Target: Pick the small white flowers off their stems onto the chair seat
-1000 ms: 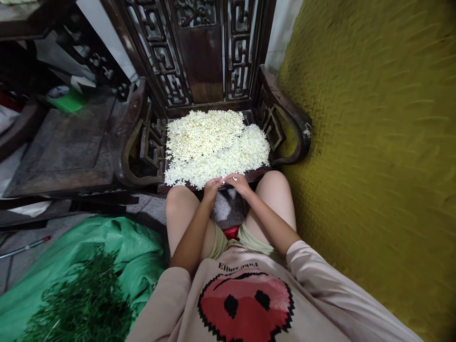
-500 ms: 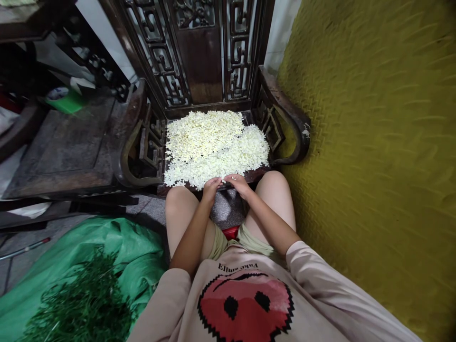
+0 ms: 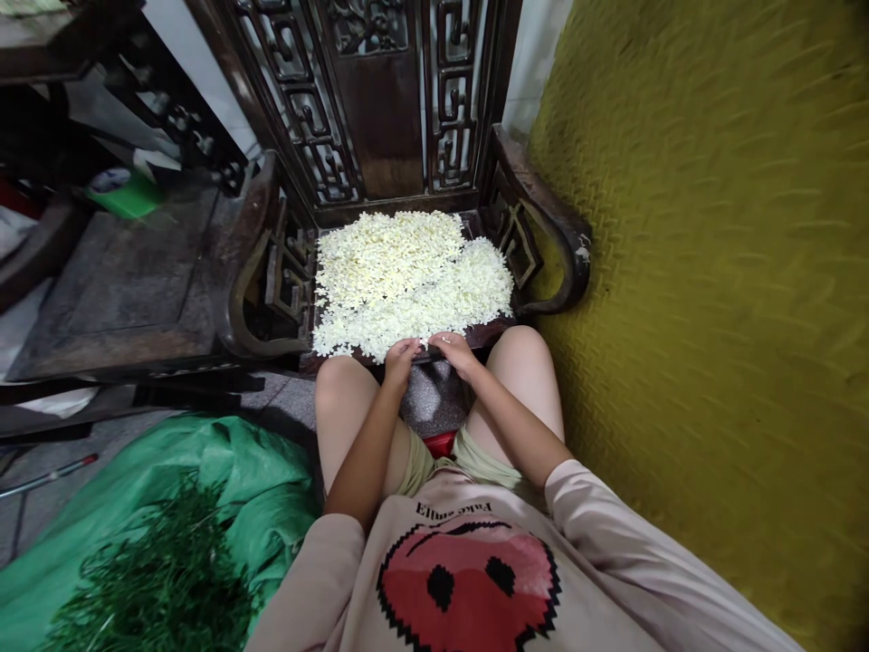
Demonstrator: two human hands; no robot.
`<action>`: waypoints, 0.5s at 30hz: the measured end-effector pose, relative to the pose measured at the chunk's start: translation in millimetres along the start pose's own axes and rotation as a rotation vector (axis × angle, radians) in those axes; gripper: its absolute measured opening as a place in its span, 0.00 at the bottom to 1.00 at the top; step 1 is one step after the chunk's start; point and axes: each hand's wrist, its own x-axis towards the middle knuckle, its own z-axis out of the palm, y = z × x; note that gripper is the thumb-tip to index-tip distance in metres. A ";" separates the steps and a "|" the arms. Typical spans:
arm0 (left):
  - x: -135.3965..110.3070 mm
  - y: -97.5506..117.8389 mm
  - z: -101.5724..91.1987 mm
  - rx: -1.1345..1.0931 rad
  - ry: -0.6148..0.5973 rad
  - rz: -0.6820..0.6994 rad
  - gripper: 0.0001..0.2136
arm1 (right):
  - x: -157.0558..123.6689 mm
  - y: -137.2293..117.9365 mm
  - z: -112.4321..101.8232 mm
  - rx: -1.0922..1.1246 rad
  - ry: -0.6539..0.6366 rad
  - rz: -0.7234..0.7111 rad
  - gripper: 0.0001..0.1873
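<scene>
Knees apart, I have both hands almost meeting at the front edge of a dark wooden seat. My right grip is curled closed on a small pale bit that shows at its fingers. My left grip points toward it, a whitish speck at its fingertips; whether it pinches that or merely touches it, I cannot tell. Just beyond, loose blossoms cover most of the seat in two masses that touch. The nearer mass is clean white, all small splayed petals, slanting from front left toward the right armrest. The farther mass looks creamier, tinged yellow, below the carved chair back.
</scene>
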 end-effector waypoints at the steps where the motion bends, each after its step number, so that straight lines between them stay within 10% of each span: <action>1: 0.7 -0.2 0.1 -0.006 0.016 0.014 0.15 | 0.0 -0.6 0.5 -0.003 0.010 0.006 0.12; 10: -2.7 -0.4 10.4 -0.032 0.164 0.091 0.08 | -3.6 -4.9 8.5 0.041 0.091 -0.009 0.11; 15: 16.8 8.3 -13.1 -0.226 0.525 -0.013 0.09 | 9.3 -5.8 -12.3 0.152 0.269 0.037 0.16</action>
